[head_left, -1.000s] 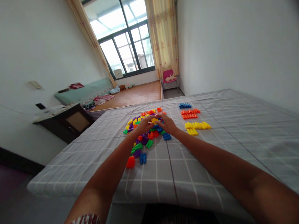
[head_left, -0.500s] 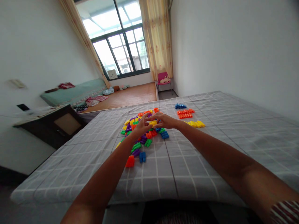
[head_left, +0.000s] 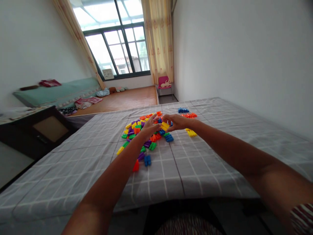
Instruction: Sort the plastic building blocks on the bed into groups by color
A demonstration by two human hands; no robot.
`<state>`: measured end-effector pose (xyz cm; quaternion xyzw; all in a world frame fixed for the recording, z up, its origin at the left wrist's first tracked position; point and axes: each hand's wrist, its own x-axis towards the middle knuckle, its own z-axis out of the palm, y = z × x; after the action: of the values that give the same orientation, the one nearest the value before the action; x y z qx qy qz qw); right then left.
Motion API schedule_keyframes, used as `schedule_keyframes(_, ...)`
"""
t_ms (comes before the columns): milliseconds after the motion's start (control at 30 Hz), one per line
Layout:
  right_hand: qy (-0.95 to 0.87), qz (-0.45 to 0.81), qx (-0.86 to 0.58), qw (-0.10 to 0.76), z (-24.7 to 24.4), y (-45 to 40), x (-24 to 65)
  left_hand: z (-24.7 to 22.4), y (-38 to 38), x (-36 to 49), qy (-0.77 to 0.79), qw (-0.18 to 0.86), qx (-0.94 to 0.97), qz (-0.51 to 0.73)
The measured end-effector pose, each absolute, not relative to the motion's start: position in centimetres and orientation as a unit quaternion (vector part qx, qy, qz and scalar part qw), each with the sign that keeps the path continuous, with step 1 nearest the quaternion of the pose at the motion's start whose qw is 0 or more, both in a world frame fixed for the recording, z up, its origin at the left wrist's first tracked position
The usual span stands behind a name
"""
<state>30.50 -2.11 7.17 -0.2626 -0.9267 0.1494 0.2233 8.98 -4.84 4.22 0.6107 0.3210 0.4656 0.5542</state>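
Mixed plastic blocks (head_left: 137,130) lay heaped on the cloth-covered tabletop (head_left: 200,176). The left hand (head_left: 149,128) stood spread, thumb contact unclear, beside a bright yellow, grooved block (head_left: 165,126) between near and far edges; the right hand (head_left: 178,122) pinched it. Blue blocks (head_left: 183,110) sat near the far edge.

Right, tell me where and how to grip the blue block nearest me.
I'd pinch the near half of the blue block across its long sides, coming from above and the near right. Its length seems to run away from you, grey cloth shows along its right, and a purple block sits close by its far left corner.
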Motion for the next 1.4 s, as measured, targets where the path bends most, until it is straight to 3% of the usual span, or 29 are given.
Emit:
schedule_keyframes(233,-0.824,0.107,-0.489,0.266,6.3,-0.5,39.6,6.5,-4.0,1.0,0.421,0.43,0.639,0.48)
schedule_keyframes(433,-0.726,0.152,-0.604,0.293,2.4,-0.9,45.6,3.9,-2.8,-6.6,0.511,0.353,0.526,0.581)
schedule_keyframes(667,-0.753,0.123,-0.595,0.252,-1.1,-1.7,45.7,1.5,-2.8,-7.9,0.546,0.326,0.524,0.568)
schedule_keyframes(1033,-0.815,0.121,-0.525,0.214,-0.2,-2.0,46.0,1.1,-2.5,-7.9,0.583,0.213,0.586,0.521)
schedule_keyframes(1200,-0.803,0.109,-0.545,0.215,-0.2,-1.8,46.1,0.6,-2.5,-7.2,0.534,0.186,0.668,0.483)
schedule_keyframes(1400,-0.806,0.027,-0.524,0.274,3.2,-1.3,42.0,-0.8,-2.2,-6.5,0.52,0.191,0.73,0.401)
